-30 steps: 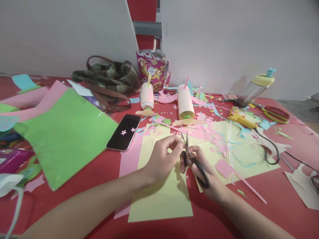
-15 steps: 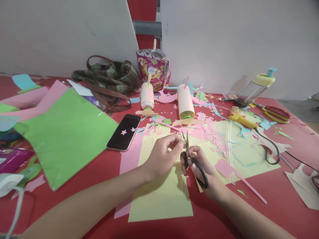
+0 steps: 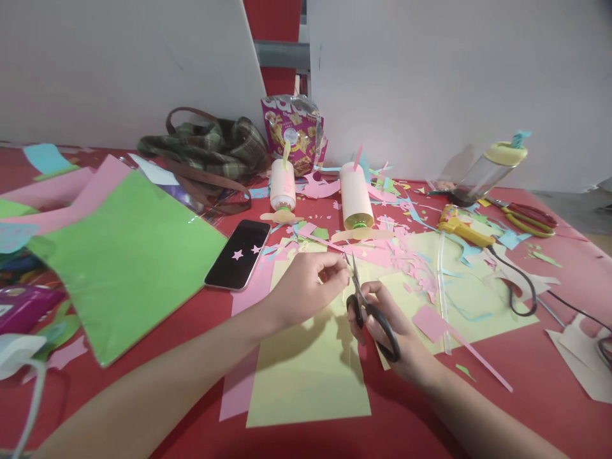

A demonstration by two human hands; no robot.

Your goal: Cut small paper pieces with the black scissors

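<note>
My right hand (image 3: 389, 322) grips black-handled scissors (image 3: 380, 322), whose blades point up and away, slightly parted. Left of the blades, my left hand (image 3: 313, 284) is closed with thumb and fingertips pinched together; whatever sits between them is too small to make out. Both hands are above a pale yellow sheet (image 3: 310, 389), which overlaps a pink sheet (image 3: 236, 392). To the left lies a dark-screened phone (image 3: 234, 271) carrying small pink paper stars (image 3: 238, 255). Beyond my hands, two paper-wrapped bottles (image 3: 354, 191) lie with propeller-like paper strips at their near ends.
Green paper (image 3: 129, 268) covers the left side. At the back are a plaid bag (image 3: 215, 150) and a snack packet (image 3: 292, 134). On the right lie a yellow glue gun (image 3: 461, 227) with its cord, red-and-yellow-handled scissors (image 3: 530, 220), a clear bottle (image 3: 485, 172) and many paper scraps.
My left hand has shifted slightly to the left and up. The scissor blades have tilted a little leftward, toward its fingertips.
</note>
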